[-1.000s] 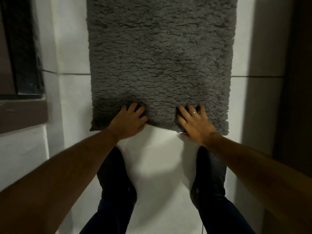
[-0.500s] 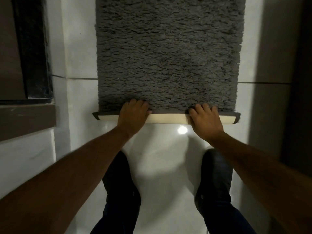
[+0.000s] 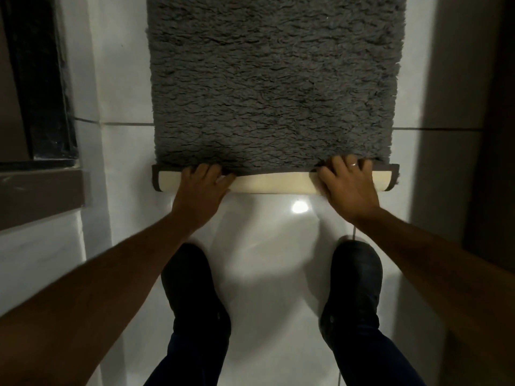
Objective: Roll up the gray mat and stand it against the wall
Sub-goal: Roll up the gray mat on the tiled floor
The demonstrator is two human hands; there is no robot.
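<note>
The shaggy gray mat (image 3: 273,87) lies flat on the white tiled floor, stretching away from me. Its near edge is folded over onto the pile, showing a cream backing strip (image 3: 271,185) with a dark border. My left hand (image 3: 201,192) presses on the left part of that folded edge, fingers curled over it onto the pile. My right hand (image 3: 349,188), with a ring on one finger, grips the right part of the fold the same way.
My two dark shoes (image 3: 195,288) stand on the glossy white floor (image 3: 267,246) just behind the fold. A dark door frame and brown ledge (image 3: 39,188) run along the left; a shadowed wall (image 3: 457,107) lines the right.
Both hands lifted the mat's near edge and turned it over onto the pile, exposing the cream backing. The fold has grown slightly wider and the hands have spread further apart.
</note>
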